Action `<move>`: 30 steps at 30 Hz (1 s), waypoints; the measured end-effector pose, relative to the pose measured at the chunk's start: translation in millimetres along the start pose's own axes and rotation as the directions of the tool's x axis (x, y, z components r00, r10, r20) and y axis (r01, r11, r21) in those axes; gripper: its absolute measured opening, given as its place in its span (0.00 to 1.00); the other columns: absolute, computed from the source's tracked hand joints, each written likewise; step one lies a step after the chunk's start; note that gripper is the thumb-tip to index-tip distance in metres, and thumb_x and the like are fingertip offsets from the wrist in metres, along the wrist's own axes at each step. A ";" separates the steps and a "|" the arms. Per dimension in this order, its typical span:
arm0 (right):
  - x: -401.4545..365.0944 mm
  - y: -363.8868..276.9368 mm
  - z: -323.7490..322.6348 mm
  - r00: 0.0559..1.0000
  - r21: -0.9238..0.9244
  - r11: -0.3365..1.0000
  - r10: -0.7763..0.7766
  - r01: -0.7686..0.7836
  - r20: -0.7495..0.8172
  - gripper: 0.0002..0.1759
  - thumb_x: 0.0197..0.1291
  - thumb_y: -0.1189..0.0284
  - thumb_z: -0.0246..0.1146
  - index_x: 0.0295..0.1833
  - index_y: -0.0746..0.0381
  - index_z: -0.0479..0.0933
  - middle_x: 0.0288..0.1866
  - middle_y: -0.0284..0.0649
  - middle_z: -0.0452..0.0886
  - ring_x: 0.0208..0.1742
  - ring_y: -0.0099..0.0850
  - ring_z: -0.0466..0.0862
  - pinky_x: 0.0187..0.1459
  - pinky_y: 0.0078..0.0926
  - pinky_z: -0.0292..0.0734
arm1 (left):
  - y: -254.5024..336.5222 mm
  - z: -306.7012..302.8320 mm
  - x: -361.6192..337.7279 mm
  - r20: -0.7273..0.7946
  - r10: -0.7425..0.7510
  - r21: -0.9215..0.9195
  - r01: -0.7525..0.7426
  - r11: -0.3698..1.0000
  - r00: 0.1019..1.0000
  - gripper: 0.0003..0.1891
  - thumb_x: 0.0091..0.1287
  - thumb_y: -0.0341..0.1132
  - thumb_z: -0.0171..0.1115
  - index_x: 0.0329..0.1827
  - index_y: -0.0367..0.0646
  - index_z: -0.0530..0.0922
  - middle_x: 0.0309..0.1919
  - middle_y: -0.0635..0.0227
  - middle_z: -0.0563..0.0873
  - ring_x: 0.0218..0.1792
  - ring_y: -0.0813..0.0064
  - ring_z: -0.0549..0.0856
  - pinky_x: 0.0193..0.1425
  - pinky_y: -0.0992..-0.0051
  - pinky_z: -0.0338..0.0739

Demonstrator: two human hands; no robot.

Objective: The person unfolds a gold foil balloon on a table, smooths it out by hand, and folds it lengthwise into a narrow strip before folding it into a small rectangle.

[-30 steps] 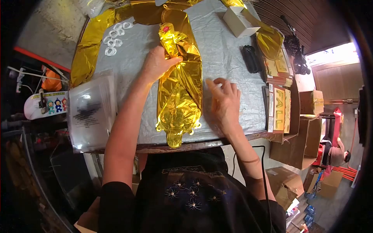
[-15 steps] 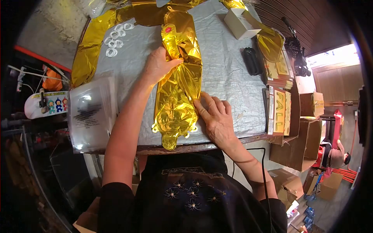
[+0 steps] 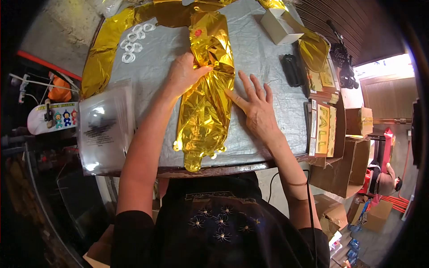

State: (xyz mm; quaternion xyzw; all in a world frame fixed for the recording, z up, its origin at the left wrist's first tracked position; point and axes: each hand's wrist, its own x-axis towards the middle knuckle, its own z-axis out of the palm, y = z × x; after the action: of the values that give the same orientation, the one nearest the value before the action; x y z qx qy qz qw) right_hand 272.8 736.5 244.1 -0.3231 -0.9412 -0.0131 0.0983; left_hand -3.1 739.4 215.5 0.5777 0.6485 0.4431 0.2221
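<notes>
A flat, creased gold foil balloon (image 3: 203,114) lies lengthwise on the grey-covered table, with small tabs along its near end and a red spot near the far end. My left hand (image 3: 184,73) pinches it about halfway along, from the left side; the thumb presses on top and the other fingers are mostly hidden. Beside the balloon's right edge, my right hand (image 3: 259,107) is open with fingers spread over the table cover. Its thumb tip reaches the foil edge.
White ribbon rolls (image 3: 132,42) lie at the far left, clear plastic bags (image 3: 105,129) at the near left. More gold foil (image 3: 103,53) lines the table's edge. On the right are a white box (image 3: 279,27), a black object (image 3: 291,70) and printed boxes (image 3: 322,129). A person (image 3: 388,181) appears far right.
My right hand has slid away from me along the balloon's right edge and spread its fingers. The far part of the foil now lies flatter and wider. My left hand keeps its hold.
</notes>
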 end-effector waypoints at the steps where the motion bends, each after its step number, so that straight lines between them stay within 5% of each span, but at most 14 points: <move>1: -3.9 1.9 -1.7 0.999 0.044 0.998 -0.051 0.051 -0.003 0.45 0.56 0.86 0.58 0.78 0.38 0.76 0.91 0.42 0.53 0.87 0.49 0.60 0.82 0.59 0.53 | -2.4 1.1 -0.2 0.000 -0.003 -0.002 0.003 1.000 1.000 0.18 0.62 0.38 0.79 0.52 0.41 0.87 0.43 0.59 0.94 0.44 0.60 0.93 0.49 0.63 0.85; 5: -15.6 7.4 -20.7 0.989 0.121 0.984 -0.137 0.129 0.054 0.39 0.57 0.85 0.59 0.74 0.43 0.81 0.90 0.43 0.57 0.87 0.50 0.60 0.82 0.55 0.53 | -2.4 1.7 0.3 -0.012 0.017 -0.026 -0.017 1.000 1.000 0.18 0.62 0.39 0.78 0.52 0.41 0.87 0.42 0.59 0.94 0.43 0.61 0.94 0.49 0.63 0.85; 7: -14.7 10.5 -25.9 1.000 0.554 0.832 -0.012 0.015 -0.010 0.31 0.62 0.84 0.59 0.70 0.52 0.84 0.84 0.47 0.69 0.83 0.48 0.69 0.80 0.46 0.62 | -0.5 1.0 0.3 -0.014 0.002 -0.021 -0.003 1.000 1.000 0.17 0.62 0.39 0.78 0.51 0.41 0.88 0.42 0.60 0.94 0.43 0.61 0.94 0.49 0.63 0.85; 9: 3.6 18.5 -14.9 0.958 0.686 0.722 0.247 -0.082 -0.145 0.23 0.69 0.82 0.59 0.66 0.60 0.85 0.71 0.48 0.83 0.69 0.42 0.83 0.68 0.35 0.76 | -0.4 0.8 0.1 0.047 -0.067 -0.072 0.070 0.995 0.997 0.17 0.64 0.31 0.78 0.54 0.38 0.86 0.44 0.65 0.94 0.43 0.74 0.91 0.52 0.69 0.84; 10: 20.6 22.4 -20.9 0.928 0.710 0.651 0.373 -0.268 0.007 0.19 0.74 0.77 0.63 0.67 0.66 0.83 0.59 0.46 0.90 0.54 0.32 0.88 0.53 0.28 0.83 | -3.7 1.4 0.2 0.053 -0.064 -0.070 0.068 0.995 0.997 0.17 0.64 0.31 0.78 0.54 0.38 0.86 0.44 0.65 0.94 0.43 0.74 0.91 0.52 0.69 0.84; 13: 67.1 45.8 6.4 0.903 0.826 0.476 0.422 -0.301 0.086 0.20 0.71 0.76 0.67 0.67 0.70 0.82 0.54 0.43 0.91 0.48 0.26 0.87 0.48 0.27 0.82 | -15.9 5.8 2.4 0.053 -0.026 -0.083 0.031 0.996 0.998 0.15 0.64 0.30 0.78 0.53 0.38 0.87 0.44 0.67 0.94 0.43 0.77 0.90 0.51 0.71 0.84; 14: 82.4 49.0 7.9 0.901 0.827 0.476 0.426 -0.298 0.079 0.20 0.71 0.76 0.67 0.67 0.70 0.82 0.54 0.43 0.91 0.48 0.26 0.87 0.48 0.27 0.82 | -16.2 6.2 1.7 0.032 -0.022 -0.089 0.025 0.996 0.999 0.15 0.64 0.34 0.78 0.51 0.39 0.88 0.42 0.63 0.94 0.43 0.69 0.92 0.51 0.67 0.85; 17: 123.9 54.6 8.8 0.892 0.880 0.294 0.375 -0.373 0.253 0.23 0.68 0.74 0.71 0.65 0.73 0.82 0.51 0.42 0.90 0.48 0.24 0.86 0.48 0.27 0.82 | -10.6 2.7 0.3 0.021 0.001 -0.023 0.000 1.000 1.000 0.16 0.63 0.38 0.79 0.51 0.41 0.89 0.41 0.58 0.94 0.43 0.61 0.94 0.50 0.62 0.85; 21: 159.2 65.8 11.0 0.899 0.749 0.500 0.287 -0.435 0.330 0.25 0.63 0.66 0.78 0.60 0.71 0.86 0.48 0.36 0.91 0.47 0.23 0.85 0.52 0.27 0.80 | -11.2 7.0 0.3 -0.018 0.017 -0.135 -0.019 0.991 1.000 0.18 0.63 0.38 0.79 0.53 0.40 0.88 0.43 0.57 0.94 0.46 0.60 0.94 0.51 0.62 0.85; 23: 168.4 69.0 16.4 0.896 0.859 0.257 0.155 -0.443 0.416 0.25 0.53 0.66 0.83 0.53 0.69 0.89 0.45 0.38 0.92 0.45 0.27 0.87 0.51 0.28 0.81 | -6.7 4.4 0.0 -0.046 0.036 -0.145 -0.043 0.988 0.998 0.18 0.63 0.37 0.79 0.53 0.40 0.88 0.44 0.57 0.94 0.46 0.61 0.94 0.52 0.63 0.85; 26: 156.4 69.5 5.5 0.954 0.941 0.158 0.027 -0.301 0.300 0.20 0.61 0.73 0.78 0.58 0.66 0.88 0.49 0.34 0.92 0.50 0.24 0.87 0.59 0.25 0.80 | -3.7 4.7 -5.1 0.022 -0.100 -0.125 0.102 0.987 0.995 0.19 0.65 0.35 0.78 0.56 0.40 0.86 0.46 0.60 0.94 0.46 0.66 0.93 0.53 0.65 0.85; 30: 134.2 69.7 -11.0 0.942 0.911 0.273 -0.043 -0.309 0.332 0.21 0.62 0.78 0.77 0.60 0.68 0.87 0.52 0.34 0.92 0.51 0.22 0.88 0.57 0.24 0.83 | -5.7 5.7 -4.6 -0.002 -0.005 -0.183 0.004 0.983 1.000 0.16 0.63 0.32 0.81 0.51 0.38 0.86 0.43 0.70 0.92 0.42 0.75 0.88 0.51 0.68 0.83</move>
State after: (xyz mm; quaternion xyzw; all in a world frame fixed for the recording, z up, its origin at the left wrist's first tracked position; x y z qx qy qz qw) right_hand 213.7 871.9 278.1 -0.2763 -0.7330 0.6074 0.1324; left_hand -0.6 737.1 206.8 0.5528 0.6066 0.5010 0.2745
